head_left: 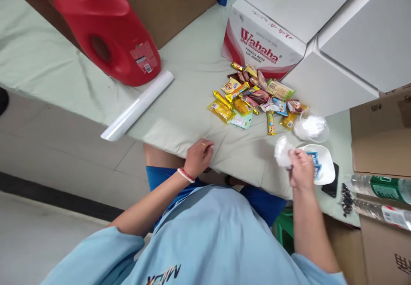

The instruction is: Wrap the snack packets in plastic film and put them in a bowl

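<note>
My right hand [302, 167] pinches a crumpled, translucent white plastic bag [283, 151] above the table's right side. Partly under that hand is a white dish [326, 165] with small blue packets [316, 165] in it. Behind it, a clear round tub [311, 125] holds more crumpled white plastic. At the table's front edge rests my left hand [199, 158], its fingers loosely curled, with nothing visible in them. A pile of wrapped snacks [253, 93] lies beyond both hands, among them a small yellow stick packet [271, 123] nearest the right hand.
A white roll [138, 106] and a large red jug [109, 32] are at the left. Behind the snacks stand a Wahaha carton [261, 40] and white boxes [337, 79]. A black phone [331, 184] lies by the dish; plastic bottles [382, 187] lie further right.
</note>
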